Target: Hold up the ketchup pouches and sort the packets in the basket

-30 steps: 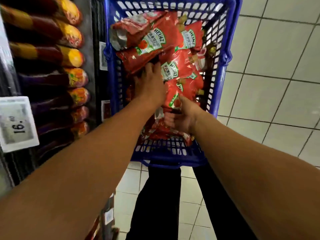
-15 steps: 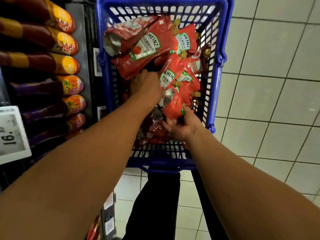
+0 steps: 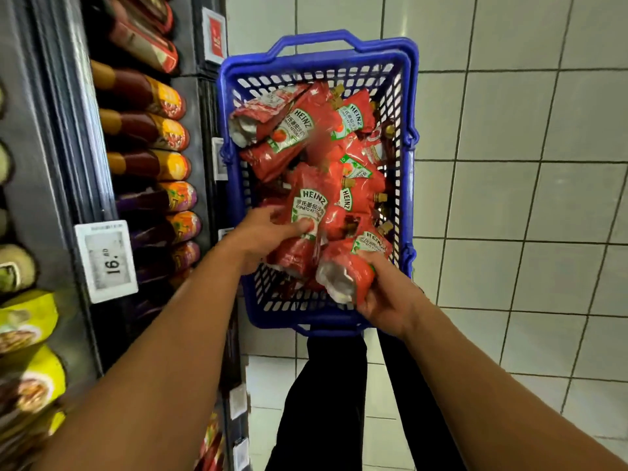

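Both hands have lifted pouches: left hand point(image 3: 263, 234) fingers grip one pouch point(image 3: 307, 212), right hand point(image 3: 390, 295) another point(image 3: 353, 270), near the basket point(image 3: 409, 185) rim

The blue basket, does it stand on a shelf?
No, the blue basket stands on the white tiled floor, beside the shelf.

red, green-labelled ketchup pouches point(image 3: 307, 212) in blue lattice basket point(image 3: 406, 185)
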The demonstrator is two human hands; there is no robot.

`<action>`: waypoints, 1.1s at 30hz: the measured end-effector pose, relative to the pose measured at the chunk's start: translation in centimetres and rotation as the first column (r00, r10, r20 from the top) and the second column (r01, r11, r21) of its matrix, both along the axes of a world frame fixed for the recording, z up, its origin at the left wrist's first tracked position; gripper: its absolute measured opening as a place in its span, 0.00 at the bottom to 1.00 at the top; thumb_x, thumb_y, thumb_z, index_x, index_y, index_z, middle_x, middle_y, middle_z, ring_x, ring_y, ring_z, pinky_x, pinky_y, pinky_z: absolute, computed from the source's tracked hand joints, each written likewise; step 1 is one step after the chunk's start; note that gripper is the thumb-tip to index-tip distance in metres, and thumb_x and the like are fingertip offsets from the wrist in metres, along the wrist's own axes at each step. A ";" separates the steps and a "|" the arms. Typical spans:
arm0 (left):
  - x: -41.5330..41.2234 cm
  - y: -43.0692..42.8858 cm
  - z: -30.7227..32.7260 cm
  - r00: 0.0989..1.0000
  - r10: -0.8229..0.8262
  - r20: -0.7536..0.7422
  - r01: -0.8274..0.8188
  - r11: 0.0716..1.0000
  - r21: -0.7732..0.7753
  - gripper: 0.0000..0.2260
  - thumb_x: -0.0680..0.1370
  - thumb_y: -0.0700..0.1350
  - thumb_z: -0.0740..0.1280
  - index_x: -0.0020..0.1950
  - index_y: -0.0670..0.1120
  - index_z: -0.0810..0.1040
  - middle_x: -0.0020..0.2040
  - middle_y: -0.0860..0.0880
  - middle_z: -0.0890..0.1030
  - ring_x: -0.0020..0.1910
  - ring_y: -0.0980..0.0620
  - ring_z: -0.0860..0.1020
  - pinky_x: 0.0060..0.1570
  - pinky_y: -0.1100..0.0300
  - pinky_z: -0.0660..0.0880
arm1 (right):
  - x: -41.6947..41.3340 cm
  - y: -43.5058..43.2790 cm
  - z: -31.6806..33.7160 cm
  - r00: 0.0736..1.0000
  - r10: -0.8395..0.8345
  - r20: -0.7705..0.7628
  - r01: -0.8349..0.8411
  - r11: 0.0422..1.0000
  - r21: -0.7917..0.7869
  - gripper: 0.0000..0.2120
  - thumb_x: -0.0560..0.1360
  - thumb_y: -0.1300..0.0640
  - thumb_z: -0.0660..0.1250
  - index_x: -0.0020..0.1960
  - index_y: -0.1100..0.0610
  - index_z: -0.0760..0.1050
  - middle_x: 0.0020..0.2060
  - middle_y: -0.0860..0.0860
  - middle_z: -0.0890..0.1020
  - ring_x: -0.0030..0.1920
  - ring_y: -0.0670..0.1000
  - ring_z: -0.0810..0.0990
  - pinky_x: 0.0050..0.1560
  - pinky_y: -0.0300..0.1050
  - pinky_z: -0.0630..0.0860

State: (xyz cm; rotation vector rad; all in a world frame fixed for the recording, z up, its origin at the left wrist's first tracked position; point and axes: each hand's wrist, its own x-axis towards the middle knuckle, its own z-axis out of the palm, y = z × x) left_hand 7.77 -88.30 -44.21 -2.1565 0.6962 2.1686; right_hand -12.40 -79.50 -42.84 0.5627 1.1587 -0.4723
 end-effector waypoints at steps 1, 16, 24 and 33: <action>0.3 0.8 0.9 0.994 0.073 -0.087 -0.069 0.997 0.043 0.26 0.69 0.49 0.77 0.65 0.46 0.77 0.58 0.43 0.84 0.53 0.45 0.84 0.52 0.48 0.81 | -0.5 0.4 0.8 0.999 0.042 -0.017 -0.043 0.997 -0.061 0.13 0.78 0.56 0.68 0.60 0.60 0.79 0.55 0.58 0.85 0.56 0.57 0.84 0.51 0.53 0.83; -4.1 7.4 20.9 0.838 0.341 -0.427 -0.422 0.900 -0.109 0.25 0.67 0.35 0.73 0.63 0.46 0.75 0.48 0.49 0.85 0.45 0.51 0.83 0.42 0.58 0.80 | -5.0 0.0 22.9 0.812 0.201 -0.549 -0.509 0.704 -0.495 0.16 0.70 0.51 0.75 0.57 0.50 0.81 0.54 0.53 0.86 0.53 0.53 0.86 0.53 0.49 0.82; -3.9 8.4 33.8 0.819 0.343 -0.460 -0.500 0.820 -0.279 0.20 0.68 0.38 0.76 0.56 0.55 0.82 0.51 0.48 0.86 0.48 0.50 0.84 0.44 0.58 0.80 | -6.1 -1.7 35.4 0.811 0.205 -0.548 -0.552 0.579 -0.600 0.13 0.67 0.56 0.76 0.51 0.51 0.85 0.47 0.54 0.87 0.46 0.55 0.87 0.43 0.44 0.83; -6.9 12.0 45.9 0.711 0.567 -0.416 -0.703 0.555 -0.445 0.24 0.65 0.38 0.77 0.59 0.48 0.79 0.51 0.44 0.85 0.49 0.46 0.83 0.45 0.54 0.80 | -8.2 -4.4 46.9 0.767 0.269 -0.583 -0.641 0.273 -0.717 0.15 0.65 0.57 0.76 0.52 0.52 0.83 0.45 0.52 0.88 0.43 0.51 0.87 0.38 0.39 0.81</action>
